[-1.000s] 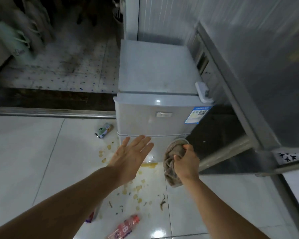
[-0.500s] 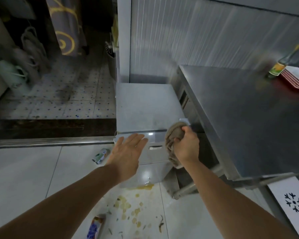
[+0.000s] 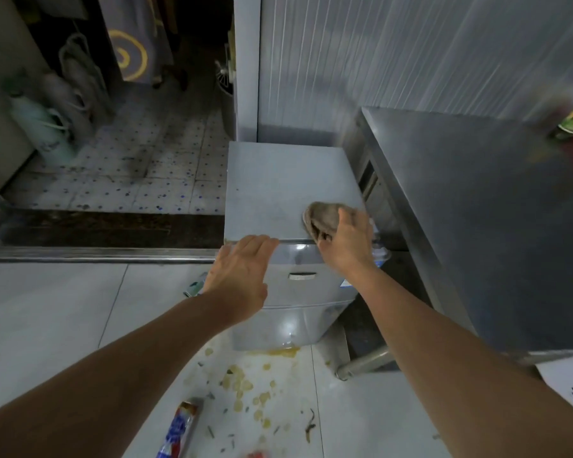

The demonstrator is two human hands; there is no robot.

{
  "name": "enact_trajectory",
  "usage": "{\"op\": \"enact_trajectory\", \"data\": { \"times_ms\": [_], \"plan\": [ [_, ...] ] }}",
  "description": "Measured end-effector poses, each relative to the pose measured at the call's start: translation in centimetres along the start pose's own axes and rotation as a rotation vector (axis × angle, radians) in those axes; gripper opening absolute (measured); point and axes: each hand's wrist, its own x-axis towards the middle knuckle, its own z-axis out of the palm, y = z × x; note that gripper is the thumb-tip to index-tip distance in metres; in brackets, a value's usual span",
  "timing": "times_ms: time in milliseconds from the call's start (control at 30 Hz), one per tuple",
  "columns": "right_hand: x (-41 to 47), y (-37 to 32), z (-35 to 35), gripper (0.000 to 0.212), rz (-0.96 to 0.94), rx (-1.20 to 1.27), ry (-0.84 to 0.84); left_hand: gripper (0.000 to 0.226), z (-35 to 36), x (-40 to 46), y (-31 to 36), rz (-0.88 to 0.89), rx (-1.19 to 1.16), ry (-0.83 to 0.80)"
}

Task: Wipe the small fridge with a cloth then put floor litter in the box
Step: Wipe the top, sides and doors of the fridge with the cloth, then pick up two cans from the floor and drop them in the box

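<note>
Head view: the small fridge [image 3: 288, 180] is seen standing on the tiled floor, pressed between a wall panel and a steel table [image 3: 477, 209], with the cloth [image 3: 323, 217] bunched on the near right corner of its top. A wipe pushed too far right could, it is judged, carry the cloth off the edge into the gap beside the table. Litter, a wrapper [image 3: 178, 428] and food scraps [image 3: 245, 385], is left on the floor; stepping in it risks smearing. The cloth is gripped by the right hand [image 3: 348, 242], fingers curled around it. The left hand [image 3: 242, 272] is spread flat, fingertips resting on the fridge's front edge, holding nothing.
</note>
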Motion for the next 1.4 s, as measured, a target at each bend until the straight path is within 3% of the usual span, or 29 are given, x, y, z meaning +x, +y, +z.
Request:
{"op": "enact_trajectory", "data": {
  "times_ms": [267,667,900,1400],
  "plan": [
    [-6.8,-2.3,-3.4,0.079,-0.025,0.019,-0.199,0.075,-6.7,-3.6,0.8,-0.175,-0.038,0.004],
    [-12.9,-12.1,-9.1,0.086,-0.101,-0.057,-0.403,0.073,-17.2,-13.0,-2.0,-0.325,-0.069,-0.046],
    [-13.4,-18.5,-7.2,0.081,-0.058,-0.028,-0.396,0.073,-20.6,-13.6,-9.7,-0.340,-0.114,-0.088],
    [-15.8,-32.6,3.0,0.088,0.340,-0.001,-0.317,0.067,-24.1,-13.3,-31.9,-0.149,-0.116,-0.369]
  ]
}}
